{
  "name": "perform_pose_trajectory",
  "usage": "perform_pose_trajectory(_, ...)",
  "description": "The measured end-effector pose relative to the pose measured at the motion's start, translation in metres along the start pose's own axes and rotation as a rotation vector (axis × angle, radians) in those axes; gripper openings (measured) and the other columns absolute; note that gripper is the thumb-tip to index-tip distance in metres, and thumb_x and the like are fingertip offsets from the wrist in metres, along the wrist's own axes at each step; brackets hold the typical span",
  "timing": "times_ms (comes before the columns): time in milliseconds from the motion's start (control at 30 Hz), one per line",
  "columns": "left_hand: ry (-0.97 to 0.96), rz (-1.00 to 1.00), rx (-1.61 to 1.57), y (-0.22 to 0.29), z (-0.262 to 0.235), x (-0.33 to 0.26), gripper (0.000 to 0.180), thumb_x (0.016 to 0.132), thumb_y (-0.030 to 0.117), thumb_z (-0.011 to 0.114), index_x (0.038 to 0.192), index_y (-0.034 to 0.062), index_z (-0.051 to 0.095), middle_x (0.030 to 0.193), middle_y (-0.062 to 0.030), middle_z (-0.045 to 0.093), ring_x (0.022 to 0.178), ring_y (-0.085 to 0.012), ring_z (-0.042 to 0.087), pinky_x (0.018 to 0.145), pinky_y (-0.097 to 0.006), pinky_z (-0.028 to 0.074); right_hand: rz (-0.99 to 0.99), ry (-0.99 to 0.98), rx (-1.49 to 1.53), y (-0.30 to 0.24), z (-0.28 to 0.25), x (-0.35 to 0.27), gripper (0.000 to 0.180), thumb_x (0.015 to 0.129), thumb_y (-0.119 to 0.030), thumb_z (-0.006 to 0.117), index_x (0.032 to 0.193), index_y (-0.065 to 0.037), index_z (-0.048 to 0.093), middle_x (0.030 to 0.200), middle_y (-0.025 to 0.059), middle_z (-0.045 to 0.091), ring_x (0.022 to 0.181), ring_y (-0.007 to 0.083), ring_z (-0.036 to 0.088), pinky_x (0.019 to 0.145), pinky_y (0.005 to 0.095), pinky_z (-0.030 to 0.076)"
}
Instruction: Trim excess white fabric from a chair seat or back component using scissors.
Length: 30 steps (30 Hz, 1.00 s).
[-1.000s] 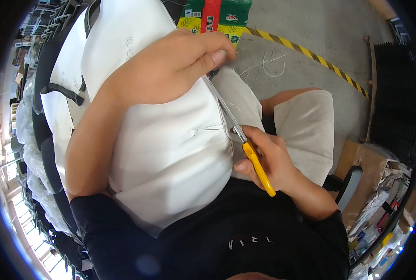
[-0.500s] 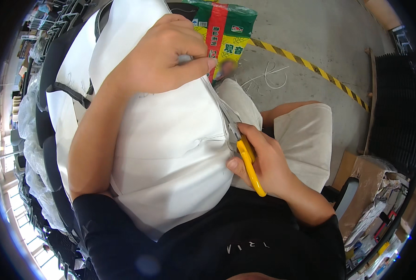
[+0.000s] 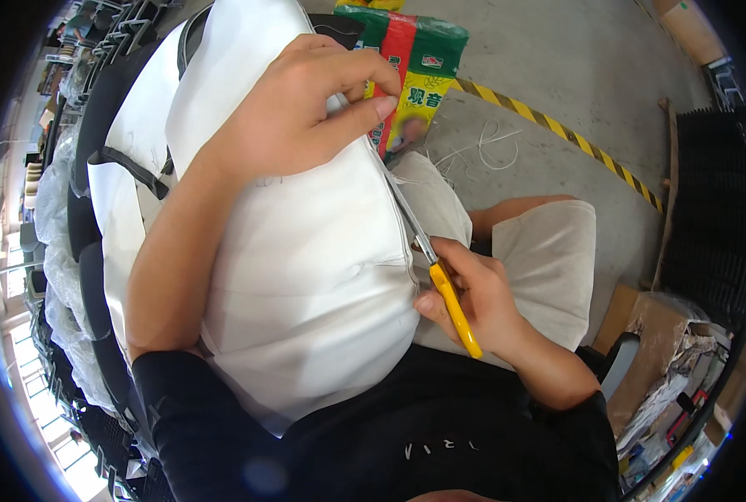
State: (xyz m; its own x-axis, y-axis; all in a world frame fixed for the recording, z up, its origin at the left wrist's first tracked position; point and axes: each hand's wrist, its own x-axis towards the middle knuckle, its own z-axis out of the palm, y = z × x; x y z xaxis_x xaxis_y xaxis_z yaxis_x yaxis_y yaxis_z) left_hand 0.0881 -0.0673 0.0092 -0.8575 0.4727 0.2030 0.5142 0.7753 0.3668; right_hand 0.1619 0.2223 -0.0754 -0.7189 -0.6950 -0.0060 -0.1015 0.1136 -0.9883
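Observation:
A large white padded cushion [image 3: 306, 276] lies across my lap. My left hand [image 3: 297, 109] grips its far upper edge, thumb and fingers pinching the fabric. My right hand [image 3: 473, 301] holds yellow-handled scissors [image 3: 448, 297], whose metal blades run up along the cushion's right seam. A black strap [image 3: 130, 167] hangs on the cushion's left side.
A green, red and yellow printed bag [image 3: 406, 67] lies on the concrete floor beyond the cushion. A yellow-black striped tape line [image 3: 557, 134] crosses the floor. Loose white thread [image 3: 481, 151] lies near it. A cardboard box with paper scraps [image 3: 674, 351] sits right; black stacked goods [image 3: 716, 192] stand behind.
My left hand has pulled the cushion's upper edge further up and left. The scissors have shifted slightly along the seam, with more of the printed bag showing.

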Motion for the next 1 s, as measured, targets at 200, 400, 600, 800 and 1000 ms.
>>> perform_pose_trajectory(200, 0.023, 0.019, -0.003, -0.002, 0.002, -0.001, 0.016, 0.099, 0.004, 0.061, 0.112, 0.0027, 0.070, 0.087, -0.0090, 0.070, 0.089, -0.0272, 0.062, 0.099, -0.042, 0.042, 0.081, -0.035, -0.017, -0.013, -0.002, 0.020, 0.057, 0.092, -0.036, 0.081, 0.123, 0.007, 0.059, 0.078, 0.0198, 0.064, 0.068, 0.0352, 0.066, 0.064, 0.0394, 0.051)
perform_pose_trajectory(400, -0.094, 0.160, 0.114, -0.026, -0.028, -0.001, 0.009, 0.083, 0.009, 0.066, 0.088, 0.0016, 0.065, 0.091, -0.0127, 0.063, 0.092, -0.0332, 0.058, 0.103, -0.051, 0.041, 0.095, -0.066, 0.103, -0.009, -0.004, 0.014, 0.058, 0.093, -0.037, 0.081, 0.123, 0.008, 0.060, 0.076, 0.0183, 0.063, 0.063, 0.0323, 0.064, 0.061, 0.0371, 0.049)
perform_pose_trajectory(600, 0.109, 0.060, 0.248, -0.027, -0.015, 0.002, 0.016, 0.078, 0.013, 0.067, 0.081, 0.0029, 0.056, 0.092, -0.0110, 0.059, 0.094, -0.0337, 0.059, 0.117, -0.059, 0.033, 0.063, -0.019, -0.002, -0.006, -0.006, 0.021, 0.058, 0.093, -0.038, 0.081, 0.122, 0.008, 0.060, 0.080, 0.0191, 0.066, 0.067, 0.0330, 0.067, 0.065, 0.0368, 0.052)
perform_pose_trajectory(800, 0.100, 0.031, 0.267, -0.024, -0.020, -0.003, 0.015, 0.078, 0.012, 0.069, 0.082, 0.0036, 0.058, 0.093, -0.0102, 0.060, 0.095, -0.0325, 0.060, 0.119, -0.058, 0.030, 0.140, -0.033, -0.018, -0.023, -0.005, 0.040, 0.059, 0.096, -0.044, 0.075, 0.123, 0.007, 0.060, 0.085, 0.0221, 0.068, 0.073, 0.0370, 0.070, 0.071, 0.0409, 0.055)
perform_pose_trajectory(1000, 0.153, 0.077, 0.323, -0.024, -0.019, -0.001, 0.014, 0.079, 0.012, 0.071, 0.082, 0.0039, 0.060, 0.094, -0.0101, 0.062, 0.098, -0.0312, 0.059, 0.116, -0.056, 0.034, 0.140, -0.044, 0.097, -0.011, -0.005, 0.037, 0.060, 0.095, -0.044, 0.078, 0.123, 0.007, 0.061, 0.079, 0.0189, 0.067, 0.069, 0.0267, 0.068, 0.066, 0.0362, 0.052)
